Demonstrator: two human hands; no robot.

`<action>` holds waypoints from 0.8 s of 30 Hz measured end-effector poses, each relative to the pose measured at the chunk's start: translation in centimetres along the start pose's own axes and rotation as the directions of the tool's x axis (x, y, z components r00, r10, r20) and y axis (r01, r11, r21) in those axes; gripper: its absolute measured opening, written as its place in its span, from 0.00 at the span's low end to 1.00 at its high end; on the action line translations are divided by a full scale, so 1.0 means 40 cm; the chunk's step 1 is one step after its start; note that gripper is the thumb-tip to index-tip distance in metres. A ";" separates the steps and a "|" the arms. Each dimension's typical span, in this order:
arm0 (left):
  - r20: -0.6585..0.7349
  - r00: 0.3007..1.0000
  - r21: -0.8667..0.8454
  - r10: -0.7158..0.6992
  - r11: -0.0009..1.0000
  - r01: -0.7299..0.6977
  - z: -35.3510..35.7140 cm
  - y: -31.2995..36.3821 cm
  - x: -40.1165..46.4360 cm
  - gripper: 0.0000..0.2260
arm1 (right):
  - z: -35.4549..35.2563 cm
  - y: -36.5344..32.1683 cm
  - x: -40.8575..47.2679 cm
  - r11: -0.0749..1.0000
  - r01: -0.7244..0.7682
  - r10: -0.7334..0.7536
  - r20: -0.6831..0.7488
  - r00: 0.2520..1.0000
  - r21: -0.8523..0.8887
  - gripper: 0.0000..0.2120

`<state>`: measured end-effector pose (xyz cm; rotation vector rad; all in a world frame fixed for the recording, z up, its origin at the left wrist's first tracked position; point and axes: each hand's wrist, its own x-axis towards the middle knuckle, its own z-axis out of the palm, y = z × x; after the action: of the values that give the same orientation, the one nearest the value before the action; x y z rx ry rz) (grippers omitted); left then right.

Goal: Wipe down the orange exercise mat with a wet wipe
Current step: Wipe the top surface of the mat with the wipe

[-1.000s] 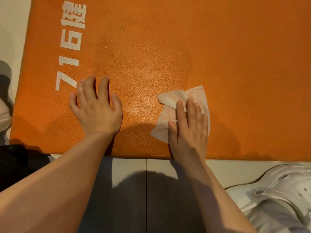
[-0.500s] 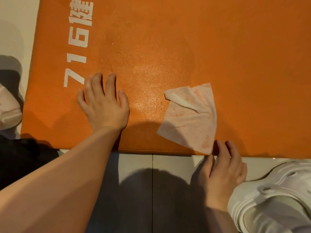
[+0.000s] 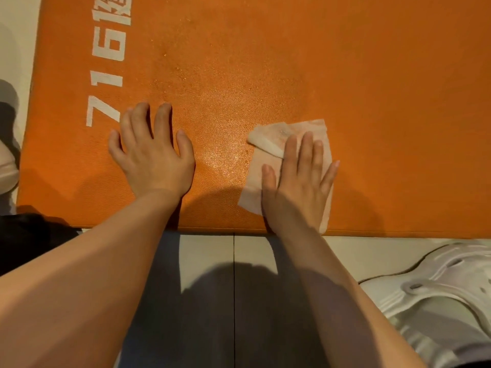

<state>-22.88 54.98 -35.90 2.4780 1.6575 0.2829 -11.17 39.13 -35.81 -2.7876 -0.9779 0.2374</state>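
The right hand [image 3: 297,181] presses flat, fingers straight, on the wet wipe [image 3: 265,160] near the orange mat [image 3: 345,75]'s six-o'clock edge; the left hand [image 3: 152,155], splayed at nine o'clock, likely braces the mat against sliding.

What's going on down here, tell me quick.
A person is wiping an orange exercise mat laid on the floor. The right hand presses flat on a wet wipe near the mat's near edge, fingers straight. The left hand rests flat on the mat beside the white lettering, bracing. The mat glistens damp between the hands. A white shoe sits on the floor at the right.
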 end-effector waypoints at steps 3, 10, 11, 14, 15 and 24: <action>-0.006 1.000 -0.004 0.002 1.000 -0.002 0.001 0.001 0.000 0.22 | 0.010 -0.015 -0.047 0.980 0.190 -0.185 0.081 0.979 -0.055 0.31; -0.026 1.000 -0.005 0.003 1.000 -0.003 0.005 -0.007 0.002 0.22 | 0.011 -0.030 -0.058 0.948 0.294 -0.289 0.061 0.955 -0.124 0.27; -0.027 1.000 -0.006 0.005 1.000 -0.005 0.005 -0.006 0.003 0.22 | 0.010 -0.032 -0.053 0.941 0.317 -0.310 0.066 0.948 -0.122 0.27; -0.030 1.000 -0.016 0.007 1.000 -0.007 0.004 -0.003 0.006 0.22 | 0.002 -0.026 -0.022 0.928 0.371 -0.365 0.122 0.923 -0.028 0.28; -0.031 0.999 -0.020 0.008 1.000 -0.008 0.004 -0.003 0.006 0.21 | -0.001 -0.014 -0.004 0.921 0.390 -0.384 0.146 0.912 -0.016 0.29; -0.029 0.999 -0.029 0.018 0.999 -0.019 0.002 -0.001 0.004 0.22 | -0.097 0.268 0.198 0.976 -0.208 0.211 0.041 0.977 -0.065 0.35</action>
<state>-22.82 55.15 -35.98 2.4813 1.6299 0.3440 2.21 35.46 -35.09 -2.9544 -0.7111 0.3095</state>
